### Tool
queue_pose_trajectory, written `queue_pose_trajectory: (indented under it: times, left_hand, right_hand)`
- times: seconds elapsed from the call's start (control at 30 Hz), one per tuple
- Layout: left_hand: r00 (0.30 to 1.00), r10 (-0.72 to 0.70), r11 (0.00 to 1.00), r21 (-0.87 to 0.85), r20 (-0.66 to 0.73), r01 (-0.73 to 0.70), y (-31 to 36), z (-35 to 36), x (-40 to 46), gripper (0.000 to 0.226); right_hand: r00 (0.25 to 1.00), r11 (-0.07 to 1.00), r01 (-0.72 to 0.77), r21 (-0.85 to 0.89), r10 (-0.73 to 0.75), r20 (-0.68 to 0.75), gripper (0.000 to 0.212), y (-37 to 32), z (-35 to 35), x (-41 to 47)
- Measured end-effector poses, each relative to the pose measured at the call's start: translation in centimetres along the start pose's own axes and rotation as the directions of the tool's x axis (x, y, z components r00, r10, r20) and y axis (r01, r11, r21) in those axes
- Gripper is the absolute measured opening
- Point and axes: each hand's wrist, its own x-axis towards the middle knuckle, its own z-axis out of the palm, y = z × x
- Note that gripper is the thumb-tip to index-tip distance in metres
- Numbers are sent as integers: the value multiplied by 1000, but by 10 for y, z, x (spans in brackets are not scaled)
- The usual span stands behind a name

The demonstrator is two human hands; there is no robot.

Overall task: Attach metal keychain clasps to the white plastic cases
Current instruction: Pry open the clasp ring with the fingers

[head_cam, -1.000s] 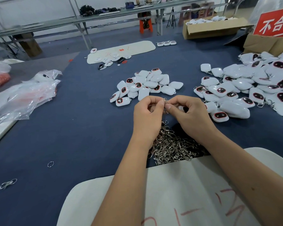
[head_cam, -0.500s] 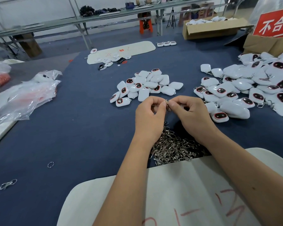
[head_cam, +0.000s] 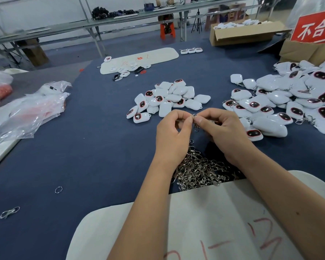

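I see my left hand (head_cam: 174, 136) and right hand (head_cam: 226, 134) meeting fingertip to fingertip above the blue tabletop (head_cam: 86, 147), both pinching one metal clasp (head_cam: 195, 122) that dangles between them. I cannot tell whether a case is tucked in either palm. Just below my wrists lies the clasp heap (head_cam: 199, 169), partly on the near white board (head_cam: 204, 222). Beyond my hands sits a small case pile (head_cam: 167, 99); a bigger pile (head_cam: 289, 102) spreads to the right. Plastic bags (head_cam: 28, 113) lie far left.
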Motion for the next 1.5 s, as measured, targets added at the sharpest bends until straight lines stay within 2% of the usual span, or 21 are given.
queue_pose_trajectory:
  times: [0.27, 0.53, 0.67, 0.97, 1.2, 1.3, 1.4, 1.5]
  left_hand:
    - [998, 61, 997, 40, 1, -61, -4, 0, 2, 10]
    - [981, 196, 970, 154, -18, -190, -13, 0, 0, 13]
    - [978, 210, 955, 218, -7, -204, -15, 0, 0, 12]
    - [979, 206, 938, 285, -6, -196, -16, 0, -3, 13]
    - [979, 204, 936, 295, -7, -193, -15, 1, -4, 15]
    - [975, 221, 934, 288, -6, -210, -13, 0, -5, 16]
    - [967, 255, 930, 280, -19, -240, -10, 1, -5, 15]
    - [957, 290, 922, 274, -23, -273, -9, 2, -4, 15]
  right_hand:
    - [999, 1000, -7, 16, 7, 33, 12, -1, 0, 0]
    - [994, 975, 105, -197, -96, 53, 18, -5, 2, -3]
    - [991, 956, 132, -262, -123, 50, 17, -5, 4, -5]
    - [944, 788, 307, -534, -323, 66, 11, -6, 4, -5]
    - [930, 772, 347, -532, -355, 91, 11, -6, 2, -4]
    - [935, 804, 337, -490, -349, 69, 11, -7, 2, -5]
    - [970, 896, 236, -377, -240, 36, 12, -8, 1, -6]
    - [989, 941, 145, -305, -134, 57, 13, -9, 0, -4]
